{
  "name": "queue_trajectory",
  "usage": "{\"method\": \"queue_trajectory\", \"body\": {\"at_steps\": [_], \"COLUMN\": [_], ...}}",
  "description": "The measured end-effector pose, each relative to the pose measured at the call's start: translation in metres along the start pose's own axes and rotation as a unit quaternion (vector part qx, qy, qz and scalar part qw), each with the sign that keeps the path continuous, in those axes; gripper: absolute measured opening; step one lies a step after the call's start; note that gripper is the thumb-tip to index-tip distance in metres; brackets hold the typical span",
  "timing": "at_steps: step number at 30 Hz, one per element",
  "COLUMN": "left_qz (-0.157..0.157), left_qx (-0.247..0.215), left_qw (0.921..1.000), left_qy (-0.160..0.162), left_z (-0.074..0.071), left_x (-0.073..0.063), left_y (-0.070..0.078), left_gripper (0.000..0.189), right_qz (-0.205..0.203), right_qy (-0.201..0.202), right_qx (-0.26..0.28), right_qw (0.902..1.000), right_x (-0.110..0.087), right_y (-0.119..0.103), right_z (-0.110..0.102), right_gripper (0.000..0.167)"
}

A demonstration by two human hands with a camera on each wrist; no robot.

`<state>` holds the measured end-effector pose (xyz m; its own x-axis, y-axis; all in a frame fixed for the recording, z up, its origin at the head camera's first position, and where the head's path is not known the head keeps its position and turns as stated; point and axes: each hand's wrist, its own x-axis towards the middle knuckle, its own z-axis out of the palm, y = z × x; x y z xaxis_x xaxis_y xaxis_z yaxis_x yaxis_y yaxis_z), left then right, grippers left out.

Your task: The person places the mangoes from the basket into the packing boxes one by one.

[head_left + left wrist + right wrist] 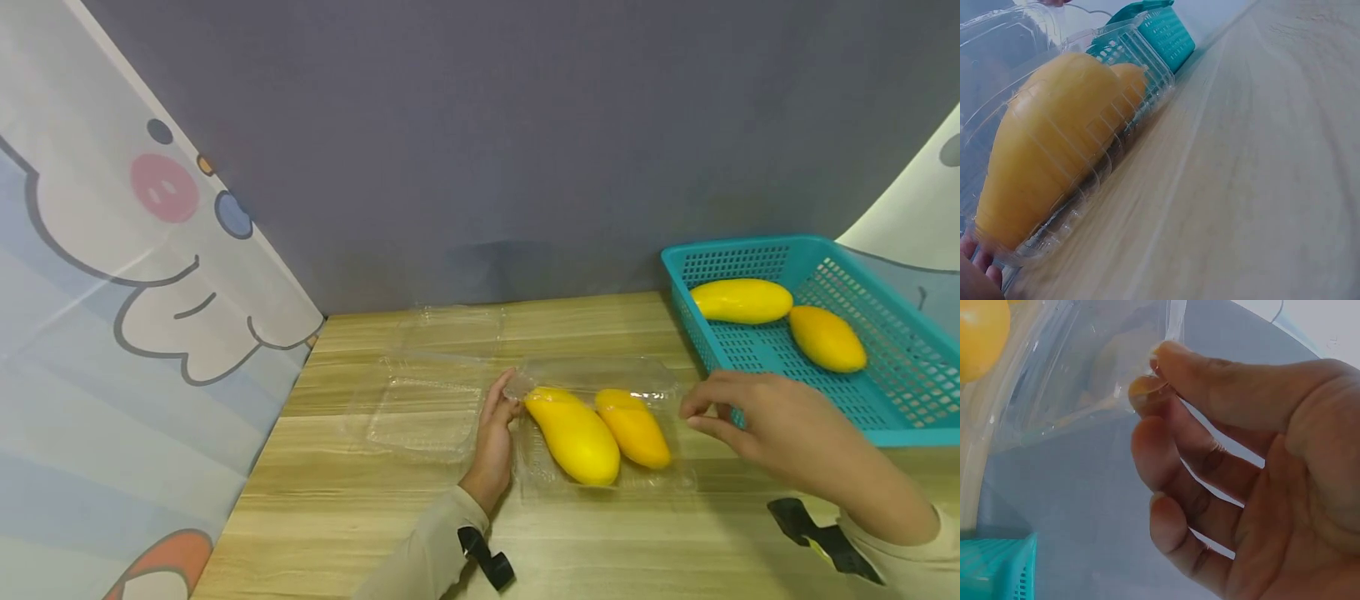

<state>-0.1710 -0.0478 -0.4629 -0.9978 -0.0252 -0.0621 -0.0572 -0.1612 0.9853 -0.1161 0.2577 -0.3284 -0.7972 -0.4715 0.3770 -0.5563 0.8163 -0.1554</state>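
A clear plastic clamshell box (pixel 536 475) lies on the table with its lid raised. Inside are a large, long yellow fruit (pixel 577 442) and a smaller mango (pixel 636 433), side by side. My left hand (pixel 491 446) rests along the box's left side, fingers fairly straight; its fingertips (pixel 984 259) show at the box's corner in the left wrist view. On the other side, my right hand (pixel 772 421) pinches the edge of the transparent lid (pixel 1094 375) between thumb and index finger, the remaining fingers loosely bent.
A teal plastic basket (pixel 892 437) stands at the right, holding another long yellow fruit (pixel 742 301) and another mango (pixel 827 338). More clear plastic boxes (pixel 427 412) sit left of my left hand. A grey wall panel (pixel 480 167) closes off the table's back.
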Motion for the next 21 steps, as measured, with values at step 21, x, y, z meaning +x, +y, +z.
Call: {"method": "queue_trajectory", "body": {"at_steps": [21], "left_qz": [0.001], "left_qx": [-0.028], "left_qw": [0.9996], "left_qy": [0.008], "left_z": [0.001], "left_x": [-0.002], "left_y": [-0.002], "left_gripper": [0.051], "right_qz": [0.084], "right_qy": [-0.042], "right_qx": [-0.001], "right_qw": [0.9956], "right_x": [0.015], "right_y": [-0.009], "right_z": [0.020], "right_gripper": [0.016]}}
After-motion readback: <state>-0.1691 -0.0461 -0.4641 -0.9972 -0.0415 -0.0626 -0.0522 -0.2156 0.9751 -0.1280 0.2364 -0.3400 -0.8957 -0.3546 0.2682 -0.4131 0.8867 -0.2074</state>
